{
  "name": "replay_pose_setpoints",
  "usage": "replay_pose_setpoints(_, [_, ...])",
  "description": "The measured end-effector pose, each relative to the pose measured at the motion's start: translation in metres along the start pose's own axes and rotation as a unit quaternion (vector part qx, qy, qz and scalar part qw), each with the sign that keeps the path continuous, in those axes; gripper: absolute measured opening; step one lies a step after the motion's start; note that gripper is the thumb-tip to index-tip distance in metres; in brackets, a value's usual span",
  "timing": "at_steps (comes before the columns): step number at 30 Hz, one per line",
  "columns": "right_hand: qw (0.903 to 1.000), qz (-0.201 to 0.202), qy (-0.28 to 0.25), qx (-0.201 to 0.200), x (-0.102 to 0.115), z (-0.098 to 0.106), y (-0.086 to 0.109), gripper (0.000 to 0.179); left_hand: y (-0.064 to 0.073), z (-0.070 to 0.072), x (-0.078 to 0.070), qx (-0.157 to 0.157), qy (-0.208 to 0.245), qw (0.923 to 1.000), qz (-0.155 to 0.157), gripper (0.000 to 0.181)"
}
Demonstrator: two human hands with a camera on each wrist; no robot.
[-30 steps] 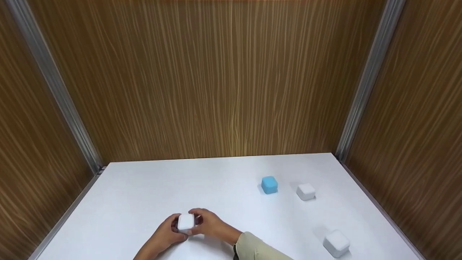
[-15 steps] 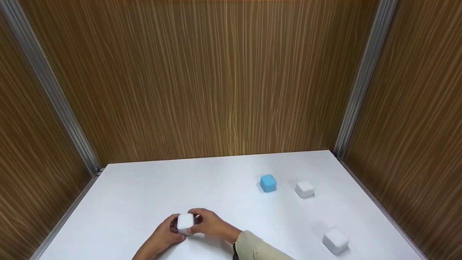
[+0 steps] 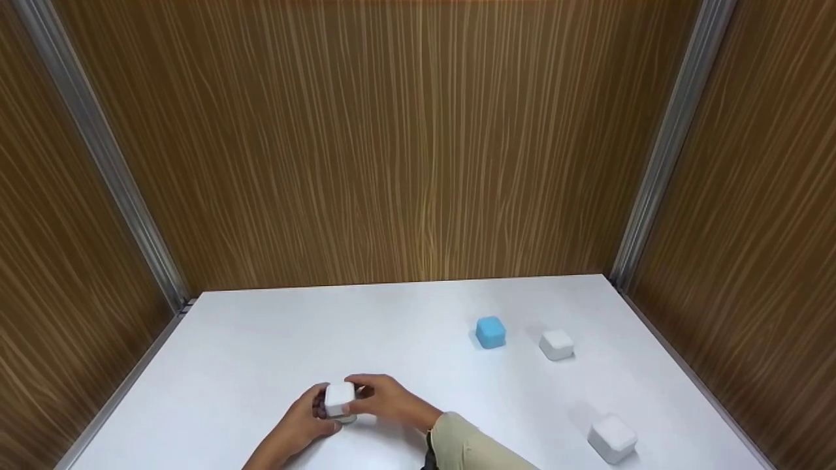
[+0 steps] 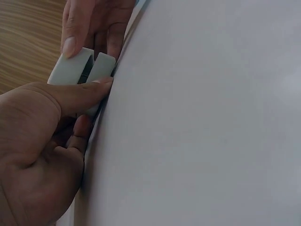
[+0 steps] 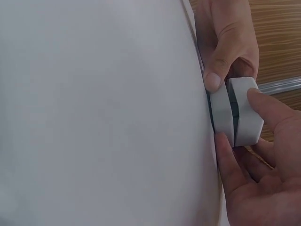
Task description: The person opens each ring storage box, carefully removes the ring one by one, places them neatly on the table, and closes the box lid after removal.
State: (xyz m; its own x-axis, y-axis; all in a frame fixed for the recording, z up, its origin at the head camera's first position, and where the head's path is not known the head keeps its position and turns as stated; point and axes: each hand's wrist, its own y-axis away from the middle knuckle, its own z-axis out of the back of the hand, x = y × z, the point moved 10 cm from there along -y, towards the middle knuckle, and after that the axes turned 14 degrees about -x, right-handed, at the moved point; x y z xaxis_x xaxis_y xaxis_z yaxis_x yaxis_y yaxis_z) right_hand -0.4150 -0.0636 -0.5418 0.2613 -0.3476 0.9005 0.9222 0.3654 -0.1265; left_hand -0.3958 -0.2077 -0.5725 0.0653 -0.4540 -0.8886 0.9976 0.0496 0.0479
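Note:
A small white box with rounded corners stands in two parts between my hands at the front of the table. Its lid (image 3: 339,397) sits raised off its base (image 5: 221,110), and a dark gap divides them in both wrist views. Thumb and fingers of my right hand (image 3: 386,399) pinch the lid from the right. My left hand (image 3: 298,425) grips the base low down, its thumb (image 4: 89,92) along the near side. What the box holds inside cannot be made out.
A blue rounded cube (image 3: 490,332) lies on the white table (image 3: 261,346) towards the back right. Beside it is a white cube (image 3: 556,344), and another white cube (image 3: 612,438) is nearer the front right. Wood-grained panels (image 3: 418,143) wall the table's back and sides.
The lid has risen slightly in my right hand, and a strip of the base now shows under it. My left hand has kept its place on the base. The loose cubes stay put.

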Motion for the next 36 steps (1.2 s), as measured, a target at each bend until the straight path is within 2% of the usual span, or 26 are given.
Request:
replay_pose_setpoints(14, [0.9929,-0.07,-0.095,0.018,-0.008,-0.003,-0.008,0.048,0.002,-0.003,-0.004,0.011,-0.001,0.9998,-0.015,0.095])
replay_pose_setpoints(22, [0.9896,-0.107,-0.096,-0.008,-0.01,-0.004,-0.011,0.055,0.0,0.001,-0.001,-0.009,-0.011,0.9998,0.012,0.102])
replay_pose_setpoints(36, [0.9879,-0.098,-0.109,-0.051,-0.007,-0.003,-0.009,0.05,0.0,0.001,0.0,-0.015,-0.01,0.9998,0.003,0.104])
